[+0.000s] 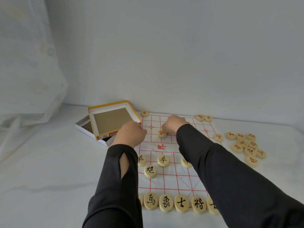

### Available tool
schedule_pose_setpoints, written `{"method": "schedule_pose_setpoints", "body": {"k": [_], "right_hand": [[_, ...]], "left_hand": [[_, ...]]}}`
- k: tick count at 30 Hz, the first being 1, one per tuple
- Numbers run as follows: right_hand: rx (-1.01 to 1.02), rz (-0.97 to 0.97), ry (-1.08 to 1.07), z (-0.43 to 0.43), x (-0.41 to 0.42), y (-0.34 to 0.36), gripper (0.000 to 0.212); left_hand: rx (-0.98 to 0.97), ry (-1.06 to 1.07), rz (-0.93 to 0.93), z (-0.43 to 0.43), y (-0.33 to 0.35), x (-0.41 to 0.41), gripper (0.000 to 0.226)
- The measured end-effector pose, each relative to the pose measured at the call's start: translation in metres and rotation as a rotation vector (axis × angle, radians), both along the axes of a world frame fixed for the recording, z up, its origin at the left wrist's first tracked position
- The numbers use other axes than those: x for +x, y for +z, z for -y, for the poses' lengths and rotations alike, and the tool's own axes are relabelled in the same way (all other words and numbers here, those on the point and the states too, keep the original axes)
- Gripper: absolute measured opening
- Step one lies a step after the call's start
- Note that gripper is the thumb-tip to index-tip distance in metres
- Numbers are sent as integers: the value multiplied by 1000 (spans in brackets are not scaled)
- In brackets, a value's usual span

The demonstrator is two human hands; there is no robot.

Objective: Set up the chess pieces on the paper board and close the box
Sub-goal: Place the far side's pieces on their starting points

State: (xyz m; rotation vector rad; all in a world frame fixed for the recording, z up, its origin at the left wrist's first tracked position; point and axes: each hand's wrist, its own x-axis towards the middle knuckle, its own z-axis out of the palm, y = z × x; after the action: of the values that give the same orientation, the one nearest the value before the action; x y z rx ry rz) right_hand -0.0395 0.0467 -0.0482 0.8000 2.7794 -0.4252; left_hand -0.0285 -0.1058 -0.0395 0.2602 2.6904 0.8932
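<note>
A paper board (166, 180) with a red grid lies on the white surface. Black-lettered round pieces (166, 203) line its near edge, with several more in the rows beyond. My right hand (175, 123) reaches over the far half, fingertips on a red-lettered piece (162, 133) that rests on the board. My left hand (131, 134) hovers at the board's left edge, fingers curled; I cannot see anything in it. Three red pieces (204, 118) stand along the far edge.
The open box (115, 120) with a yellow rim sits tilted on its white lid (82, 125) to the left of the board. A pile of loose red-lettered pieces (246, 146) lies right of the board. A wall stands close behind, and a sheer curtain hangs at left.
</note>
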Motion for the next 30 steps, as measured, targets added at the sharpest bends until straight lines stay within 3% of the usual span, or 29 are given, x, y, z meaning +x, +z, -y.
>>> {"method": "schedule_pose_setpoints", "body": {"k": [7,13,23,30], "right_hand": [[171,-53,110,-4,2,0,32],[177,-190,127,-12,21,3,23],[72,-357,-23,-65,92,4,28],[-156,-433,-191,-125,109,6,23]], "left_hand": [[-26,-38,4,-5,-1,2,30],[-34,-68,-57,-14,2,9,32],[19,-195,-172,-58,4,36,32],[15,-263,-224,-84,1,50,31]]}}
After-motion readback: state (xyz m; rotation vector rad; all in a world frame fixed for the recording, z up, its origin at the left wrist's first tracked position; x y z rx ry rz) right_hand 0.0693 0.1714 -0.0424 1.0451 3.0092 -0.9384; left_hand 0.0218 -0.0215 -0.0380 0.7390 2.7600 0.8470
